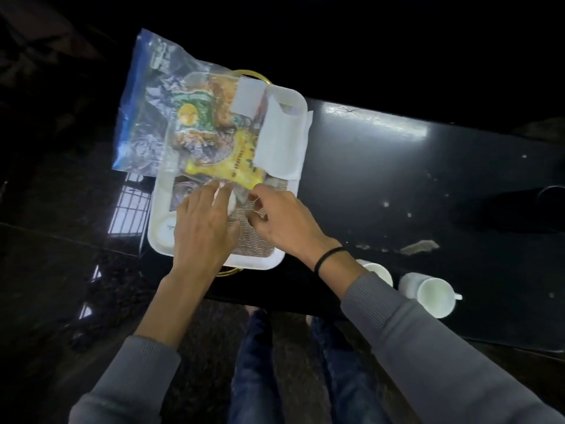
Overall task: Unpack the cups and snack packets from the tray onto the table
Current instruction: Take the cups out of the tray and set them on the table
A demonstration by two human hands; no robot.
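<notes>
A white tray (263, 262) sits at the left end of the black table (382, 185). A big clear zip bag (159, 96) holding a yellow snack packet (235, 166) and a green one (192, 114) lies across its far half. Both hands reach to the bag's near edge. My left hand (201, 228) has its fingers spread over the plastic and over a white cup (232, 203). My right hand (284, 221) pinches the bag's edge. Another white cup (163, 234) stands in the tray's near-left corner. Two white cups (431, 295) (379, 272) stand on the table to the right.
White paper napkins (281, 139) lie on the tray's right side over a striped mat (253, 237). A dark round object (550, 197) sits at the table's far right. Scuffs and a torn patch (419, 246) mark the tabletop. My legs (253, 362) are below the near edge.
</notes>
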